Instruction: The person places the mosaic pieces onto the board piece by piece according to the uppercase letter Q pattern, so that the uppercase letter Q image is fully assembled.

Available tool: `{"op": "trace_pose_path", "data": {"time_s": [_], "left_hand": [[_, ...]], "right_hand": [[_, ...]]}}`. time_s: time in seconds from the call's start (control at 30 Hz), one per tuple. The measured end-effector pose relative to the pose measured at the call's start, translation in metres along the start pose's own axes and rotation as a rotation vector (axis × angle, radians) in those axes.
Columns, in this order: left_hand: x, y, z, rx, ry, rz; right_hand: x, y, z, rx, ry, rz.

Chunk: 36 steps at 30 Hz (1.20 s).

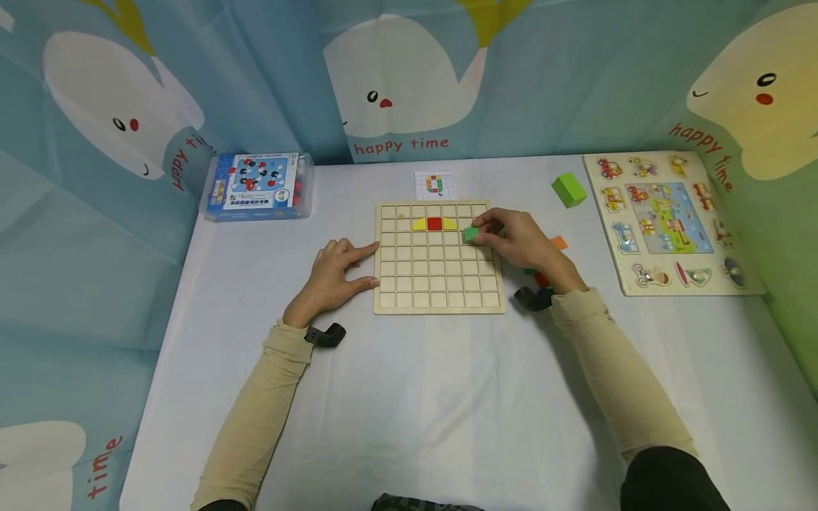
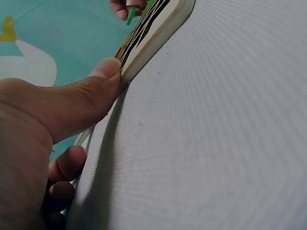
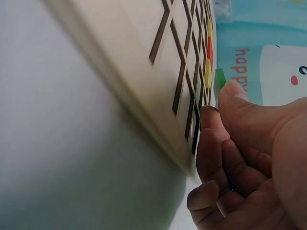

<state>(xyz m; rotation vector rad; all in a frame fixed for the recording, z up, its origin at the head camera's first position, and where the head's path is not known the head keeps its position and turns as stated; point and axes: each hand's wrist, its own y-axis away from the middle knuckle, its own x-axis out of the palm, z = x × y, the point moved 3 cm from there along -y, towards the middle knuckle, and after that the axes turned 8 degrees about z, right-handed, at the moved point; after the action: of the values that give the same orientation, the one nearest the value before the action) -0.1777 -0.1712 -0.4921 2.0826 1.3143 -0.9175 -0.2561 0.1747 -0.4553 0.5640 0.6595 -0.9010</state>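
Observation:
A wooden grid board [image 1: 441, 310] lies on the white table. Near its top sits a red square tile [image 1: 434, 224], flanked by a left yellow tile [image 1: 419, 224] and a right yellow tile [image 1: 450, 223]. My left hand [image 1: 332, 275] touches the board's left edge with thumb and index finger extended. Over the board's upper right, my right hand [image 1: 520, 241] pinches a small green tile [image 1: 469, 234] between thumb and fingers. That green tile [image 3: 220, 77] also shows at the thumb tip in the right wrist view, slightly apart from the board.
Beyond the board lies a pattern card [image 1: 435, 185]. A plastic case [image 1: 255, 186] stands at the back left. To the right are a green block [image 1: 569, 190] and a picture puzzle board [image 1: 677, 223]. An orange piece [image 1: 559, 243] and a red piece [image 1: 542, 279] lie by my right wrist.

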Motion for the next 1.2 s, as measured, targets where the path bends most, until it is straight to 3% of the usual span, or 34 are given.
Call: {"op": "trace_pose_path", "data": {"time_s": [0.6, 0.83, 1.2], "left_hand": [[0.001, 0.0, 0.001, -0.002, 0.005, 0.008], [0.002, -0.001, 0.004, -0.004, -0.001, 0.009], [0.001, -0.001, 0.004, 0.001, -0.005, 0.0]], "right_hand": [[0.016, -0.017, 0.015, -0.085, -0.001, 0.091], [0.018, -0.02, 0.017, -0.072, 0.055, 0.079], [0.017, -0.02, 0.018, -0.068, 0.038, 0.064]]}}
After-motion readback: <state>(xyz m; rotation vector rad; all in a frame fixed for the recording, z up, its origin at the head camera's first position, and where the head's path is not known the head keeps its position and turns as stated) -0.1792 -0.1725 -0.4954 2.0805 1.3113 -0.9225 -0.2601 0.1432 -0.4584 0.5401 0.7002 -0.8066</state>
